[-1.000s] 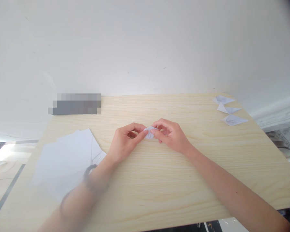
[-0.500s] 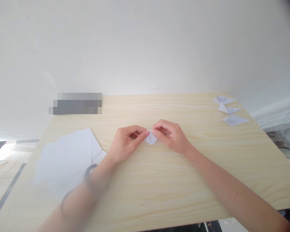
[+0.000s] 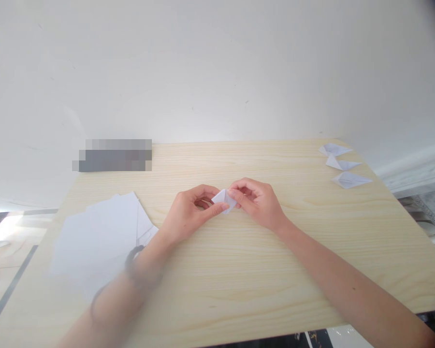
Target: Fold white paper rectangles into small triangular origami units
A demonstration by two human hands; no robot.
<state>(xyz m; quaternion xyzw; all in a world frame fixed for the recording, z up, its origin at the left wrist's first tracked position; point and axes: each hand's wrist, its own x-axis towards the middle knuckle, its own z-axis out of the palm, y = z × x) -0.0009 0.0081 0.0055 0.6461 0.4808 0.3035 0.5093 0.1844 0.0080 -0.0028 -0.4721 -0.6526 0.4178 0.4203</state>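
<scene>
A small piece of folded white paper [image 3: 221, 196] is held between my two hands, above the middle of the table. My left hand [image 3: 194, 212] pinches its left and lower part, the thumb lying across the front face and the fingers behind. At the upper right edge of the paper, my right hand [image 3: 257, 200] grips it between thumb and fingertips. A pointed flap stands out to the upper left, and the fingers hide part of the folds. A dark band circles my left wrist.
Loose white paper sheets [image 3: 97, 232] lie partly under my left forearm. Three folded paper pieces [image 3: 352, 180] rest at the far right of the wooden table [image 3: 239, 270]. A blurred-out dark object [image 3: 112, 159] sits at the back left, by the white wall [image 3: 217, 72].
The folded paper has turned in my hands, and a flap now points to the upper left. My left thumb has slid down and right across its front.
</scene>
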